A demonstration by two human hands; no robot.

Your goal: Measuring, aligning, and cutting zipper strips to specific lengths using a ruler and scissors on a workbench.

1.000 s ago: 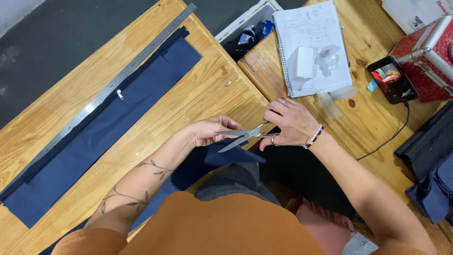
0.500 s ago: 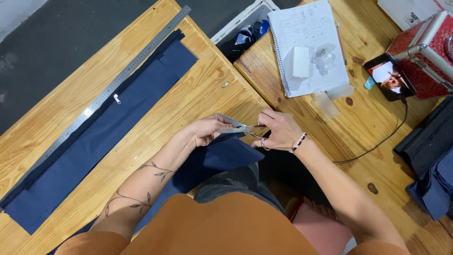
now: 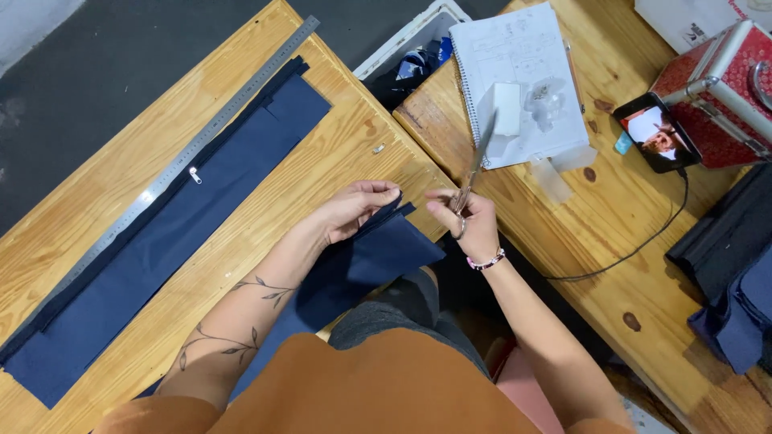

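Head view, looking down on two wooden tables.

- Left hand (image 3: pixel 358 207): fingers curled together, pinching the upper edge of a navy fabric piece (image 3: pixel 378 253) that hangs off the table edge toward the lap.
- Right hand (image 3: pixel 470 221): closed around the handles of a pair of scissors (image 3: pixel 474 165), fingers through the loops; blades together, pointing up and away over the notebook. Beaded bracelet (image 3: pixel 485 261) at the wrist.
- Long navy fabric strip (image 3: pixel 169 233) with a zipper: flat on the left table, well apart from both hands.
- Metal ruler (image 3: pixel 201 141): lying along the strip's far edge.
- Spiral notebook (image 3: pixel 523 72): open on the right table, small clear items resting on it.
- Phone (image 3: pixel 655 133): screen lit, cable attached, beside a red case (image 3: pixel 728 88).
- Dark folded cloth (image 3: pixel 732 273): at the right edge.
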